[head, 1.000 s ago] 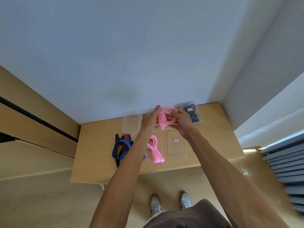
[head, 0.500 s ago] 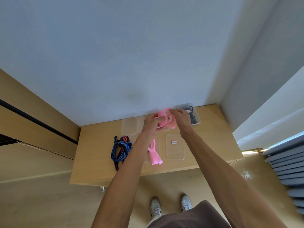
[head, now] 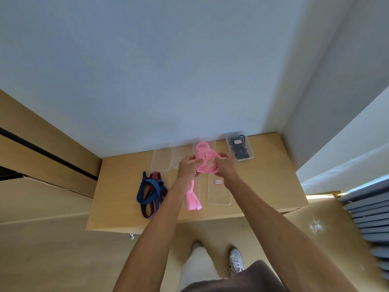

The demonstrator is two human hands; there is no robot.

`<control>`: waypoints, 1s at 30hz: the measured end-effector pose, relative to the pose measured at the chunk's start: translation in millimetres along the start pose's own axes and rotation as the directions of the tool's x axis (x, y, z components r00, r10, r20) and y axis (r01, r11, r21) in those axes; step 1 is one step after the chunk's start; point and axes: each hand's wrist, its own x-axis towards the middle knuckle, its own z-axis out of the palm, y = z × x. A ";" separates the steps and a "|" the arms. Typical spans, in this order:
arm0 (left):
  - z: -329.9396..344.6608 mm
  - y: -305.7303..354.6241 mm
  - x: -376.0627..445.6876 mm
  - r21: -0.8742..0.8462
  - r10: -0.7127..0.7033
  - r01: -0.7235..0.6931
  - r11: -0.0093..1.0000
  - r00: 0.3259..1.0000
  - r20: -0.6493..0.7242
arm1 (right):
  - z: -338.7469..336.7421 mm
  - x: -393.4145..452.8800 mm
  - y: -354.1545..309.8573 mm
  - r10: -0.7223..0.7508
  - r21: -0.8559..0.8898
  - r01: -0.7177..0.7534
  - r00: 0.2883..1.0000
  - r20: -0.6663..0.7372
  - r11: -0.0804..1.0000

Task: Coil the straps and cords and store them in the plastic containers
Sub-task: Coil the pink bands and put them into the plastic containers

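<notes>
A coiled pink strap [head: 205,159] is held between my left hand [head: 187,168] and my right hand [head: 226,165], just above a clear plastic container [head: 212,145] at the back of the wooden table [head: 263,186]. Both hands pinch the coil from its sides. A second pink strap [head: 193,199] lies flat below my left wrist. A tangle of blue and dark red striped straps [head: 152,191] rests at the table's left. A closed container with black cords [head: 239,149] sits at the back right.
Two more clear containers [head: 161,157] stand at the back left against the wall. A clear lid with a red-edged label [head: 219,191] lies near the front. The table's front edge is close to my feet. Grey slats [head: 370,218] fill the right edge.
Both hands have carried the pink coil down and slightly toward me, lower over the open container; the coil looks looser and wider than before.
</notes>
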 end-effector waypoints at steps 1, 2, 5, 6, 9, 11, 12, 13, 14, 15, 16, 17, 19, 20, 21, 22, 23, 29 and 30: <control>-1.1 -3.3 4.4 0.011 -0.013 0.013 1.000 1.000 0.008 | 3.0 5.7 4.4 -0.012 -0.046 0.011 1.000 -0.020 0.999; -2.5 -6.9 10.1 0.025 -0.023 0.022 0.999 1.000 0.010 | 5.8 12.5 10.3 -0.025 -0.106 0.021 0.999 -0.038 0.994; -9.0 -20.9 32.8 0.143 0.006 0.000 0.990 0.999 -0.036 | 17.1 33.9 31.1 -0.026 -0.243 0.006 0.997 -0.076 0.970; -11.2 -25.7 41.9 0.190 0.032 -0.021 0.982 0.998 -0.057 | 21.5 40.3 37.4 -0.007 -0.267 -0.016 0.996 -0.085 0.964; -13.9 -34.8 73.8 0.256 0.096 -0.074 0.964 0.993 -0.075 | 35.8 58.9 49.2 0.066 -0.294 -0.103 0.989 -0.133 0.950; -12.7 -31.4 98.6 0.300 0.139 -0.120 0.946 0.989 -0.045 | 47.1 74.5 51.9 0.084 -0.312 -0.129 0.985 -0.153 0.941; -11.1 -27.4 112.9 0.336 0.166 -0.150 0.930 0.986 -0.019 | 53.0 83.3 51.5 0.080 -0.315 -0.130 0.982 -0.169 0.940; -8.6 -22.7 127.4 0.378 0.193 -0.186 0.907 0.981 0.019 | 58.7 93.0 50.4 0.063 -0.325 -0.124 0.979 -0.192 0.938; -5.9 -17.6 141.5 0.417 0.217 -0.225 0.881 0.974 0.067 | 64.1 103.1 48.3 0.040 -0.345 -0.116 0.975 -0.220 0.931; -2.8 -12.6 154.6 0.446 0.238 -0.264 0.855 0.964 0.116 | 69.1 113.6 45.8 0.017 -0.365 -0.111 0.968 -0.250 0.924; 0.2 -8.2 166.5 0.465 0.254 -0.298 0.834 0.955 0.155 | 73.7 124.5 42.9 0.006 -0.373 -0.115 0.960 -0.280 0.921; 3.1 -4.8 178.5 0.478 0.262 -0.318 0.819 0.948 0.181 | 77.8 135.7 40.4 0.004 -0.375 -0.124 0.952 -0.305 0.919; 8.4 -0.2 199.8 0.501 0.261 -0.330 0.800 0.943 0.205 | 85.8 156.6 36.2 0.004 -0.389 -0.136 0.947 -0.322 0.911; 10.3 -0.3 209.4 0.519 0.262 -0.338 0.785 0.940 0.217 | 89.0 165.7 36.3 0.003 -0.407 -0.143 0.946 -0.325 0.902; 12.1 -2.6 218.8 0.540 0.264 -0.348 0.766 0.937 0.229 | 91.8 174.4 38.6 0.003 -0.426 -0.152 0.944 -0.331 0.892; 13.6 -6.2 227.8 0.559 0.270 -0.360 0.747 0.932 0.241 | 93.9 182.0 42.5 0.006 -0.449 -0.166 0.942 -0.337 0.878; 14.9 -11.0 235.5 0.578 0.274 -0.371 0.726 0.928 0.252 | 95.4 187.4 48.2 0.018 -0.489 -0.192 0.941 -0.337 0.851; 20.6 -27.5 248.7 0.701 0.362 -0.491 0.517 0.868 0.341 | 101.4 190.7 70.0 -0.231 -0.796 -0.051 0.944 -0.235 0.603; 20.7 -25.8 249.4 0.722 0.386 -0.507 0.472 0.854 0.348 | 102.2 188.2 71.3 -0.351 -0.799 0.064 0.917 -0.189 0.598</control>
